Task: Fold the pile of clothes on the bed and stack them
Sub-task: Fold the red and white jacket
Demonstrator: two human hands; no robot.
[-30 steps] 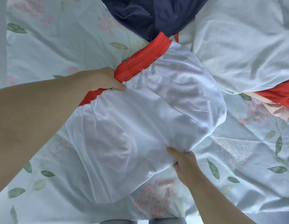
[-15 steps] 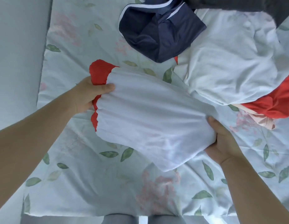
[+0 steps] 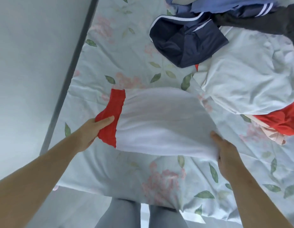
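Observation:
A white garment with a red band (image 3: 159, 122) is stretched out flat over the floral bed sheet (image 3: 126, 51). My left hand (image 3: 95, 129) pinches the red band at its left end. At the garment's lower right corner, my right hand (image 3: 225, 153) grips the white cloth. The pile of unfolded clothes lies at the upper right: a navy garment with white stripes (image 3: 189, 41), a pale white garment (image 3: 251, 79), a black piece (image 3: 266, 22) and a red piece (image 3: 282, 122).
The bed's left edge meets a dark rail (image 3: 69, 71) and a pale wall (image 3: 28, 63). My legs in grey trousers (image 3: 126, 214) stand against the bed's near edge. Bare sheet lies in front of and behind the held garment.
The garment has gone from bunched and lifted to spread wide and lowered toward the sheet. My hands have moved apart, left one further left. The view has pulled back, showing more bed.

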